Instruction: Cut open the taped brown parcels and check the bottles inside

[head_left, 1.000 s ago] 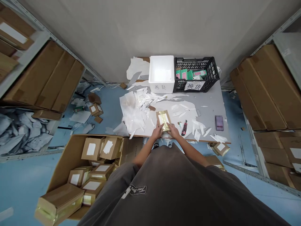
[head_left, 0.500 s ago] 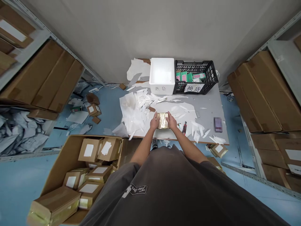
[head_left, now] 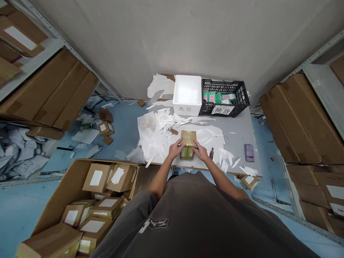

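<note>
Gripping taped box [head_left: 188,143], both hands together

a small box [head_left: 188,144] sat near the table's [head_left: 242,129] front edge, paper scraps [head_left: 157,130] to its left, a knife [head_left: 211,153] to its right; a foam box [head_left: 187,94] and crate [head_left: 224,97] lined the back edge.

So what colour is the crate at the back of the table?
Black crate, seen in the head view.

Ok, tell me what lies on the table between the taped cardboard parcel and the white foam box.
Head view: torn white paper scraps litter the grey tabletop between the taped cardboard parcel and white foam box.
</note>
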Demonstrator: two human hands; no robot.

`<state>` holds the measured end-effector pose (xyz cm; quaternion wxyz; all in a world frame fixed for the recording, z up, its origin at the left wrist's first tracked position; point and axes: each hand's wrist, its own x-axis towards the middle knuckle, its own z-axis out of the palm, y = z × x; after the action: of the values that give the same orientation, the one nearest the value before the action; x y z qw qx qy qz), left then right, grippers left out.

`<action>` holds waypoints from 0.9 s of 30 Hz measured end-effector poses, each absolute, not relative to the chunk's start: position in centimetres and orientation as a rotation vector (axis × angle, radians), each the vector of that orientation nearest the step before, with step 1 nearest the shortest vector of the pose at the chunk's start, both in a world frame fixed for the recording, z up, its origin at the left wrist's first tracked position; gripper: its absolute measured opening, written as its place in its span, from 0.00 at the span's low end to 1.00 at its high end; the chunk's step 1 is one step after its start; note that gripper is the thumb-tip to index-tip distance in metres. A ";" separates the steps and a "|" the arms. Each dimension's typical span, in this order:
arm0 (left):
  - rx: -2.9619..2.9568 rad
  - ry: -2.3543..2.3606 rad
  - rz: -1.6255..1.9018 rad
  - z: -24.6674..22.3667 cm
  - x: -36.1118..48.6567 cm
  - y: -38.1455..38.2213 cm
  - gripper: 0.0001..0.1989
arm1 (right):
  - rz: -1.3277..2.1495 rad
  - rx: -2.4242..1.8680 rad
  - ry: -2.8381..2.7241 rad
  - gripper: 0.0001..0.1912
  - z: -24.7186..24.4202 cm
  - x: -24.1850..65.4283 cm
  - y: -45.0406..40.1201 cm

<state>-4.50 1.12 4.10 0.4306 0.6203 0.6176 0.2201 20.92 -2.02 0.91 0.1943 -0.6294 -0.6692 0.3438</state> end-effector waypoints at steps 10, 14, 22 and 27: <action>1.542 1.490 0.297 0.5 -2.7 2.5 0.38 | 1.075 -1.919 -2.045 0.39 -0.3 19.4 2.6; 1.628 1.405 0.401 -1.2 -4.1 0.1 0.36 | 1.009 -1.966 -1.984 0.38 -1.6 19.2 -0.9; 1.654 1.301 0.269 -1.1 -4.6 -3.7 0.50 | 1.181 -1.984 -2.030 0.51 -2.2 17.7 -7.2; 1.574 1.491 0.431 2.1 -4.6 -1.0 0.30 | 0.926 -1.862 -1.988 0.35 0.5 19.1 -3.9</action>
<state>-4.61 -1.00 2.12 0.4490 0.6363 0.6027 0.1742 19.06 -3.94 0.51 0.1319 -0.6416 -0.6850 0.3190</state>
